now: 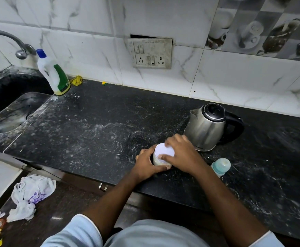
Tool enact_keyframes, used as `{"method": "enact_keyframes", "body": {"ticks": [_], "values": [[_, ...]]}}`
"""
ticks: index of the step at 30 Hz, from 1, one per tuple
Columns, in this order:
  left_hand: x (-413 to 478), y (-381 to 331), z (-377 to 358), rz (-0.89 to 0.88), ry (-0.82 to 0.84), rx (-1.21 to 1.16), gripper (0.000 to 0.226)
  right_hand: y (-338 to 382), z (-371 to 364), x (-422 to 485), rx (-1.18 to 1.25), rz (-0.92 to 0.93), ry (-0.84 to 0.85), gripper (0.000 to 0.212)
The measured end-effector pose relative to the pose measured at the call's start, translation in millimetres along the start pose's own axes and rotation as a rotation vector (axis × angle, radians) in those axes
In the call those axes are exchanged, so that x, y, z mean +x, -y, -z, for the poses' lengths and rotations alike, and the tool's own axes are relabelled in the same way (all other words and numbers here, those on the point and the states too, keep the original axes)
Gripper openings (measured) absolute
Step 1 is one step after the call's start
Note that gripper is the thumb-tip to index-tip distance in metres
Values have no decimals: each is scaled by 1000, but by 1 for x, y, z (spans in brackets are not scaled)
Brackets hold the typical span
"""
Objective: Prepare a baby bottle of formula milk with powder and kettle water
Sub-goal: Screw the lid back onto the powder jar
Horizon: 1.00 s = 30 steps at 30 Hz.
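Left hand (149, 164) grip curls round the small clear powder jar (160, 162) on the black stone table (92, 122); right hand (183, 154) grip pinches its round white lid (164, 150). We flag: a jerky twist could spill powder or knock the teal-capped baby bottle (221, 166) nearby.

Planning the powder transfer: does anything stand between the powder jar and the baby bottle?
Only the right hand, gripping the powder jar by its lid; its wrist crosses the gap to the baby bottle.
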<state>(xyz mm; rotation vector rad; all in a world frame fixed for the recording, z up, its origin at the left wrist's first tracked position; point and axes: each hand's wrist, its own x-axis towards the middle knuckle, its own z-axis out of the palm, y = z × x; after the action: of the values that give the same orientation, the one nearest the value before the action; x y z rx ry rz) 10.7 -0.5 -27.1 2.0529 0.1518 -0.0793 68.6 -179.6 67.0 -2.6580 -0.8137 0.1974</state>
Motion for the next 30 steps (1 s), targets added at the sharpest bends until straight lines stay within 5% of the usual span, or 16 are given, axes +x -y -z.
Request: {"method": "enact_keyframes", "body": {"ticks": [2,4,15,21,30], "values": [[1,3,-1,-6,21,6,95,0,-6,2,80,57,164,77],[3,6,-1,1,36,17,95,3,-8,3,56,57,268,88],[3,7,1,-19,45,58,92,6,-22,13,-120,52,169,78],[1,4,1,14,32,2,86,-5,-7,13,-41,118,291,79],[-5,-5,0,3,3,-13,86,0,-13,10,-52,80,224,74]]}}
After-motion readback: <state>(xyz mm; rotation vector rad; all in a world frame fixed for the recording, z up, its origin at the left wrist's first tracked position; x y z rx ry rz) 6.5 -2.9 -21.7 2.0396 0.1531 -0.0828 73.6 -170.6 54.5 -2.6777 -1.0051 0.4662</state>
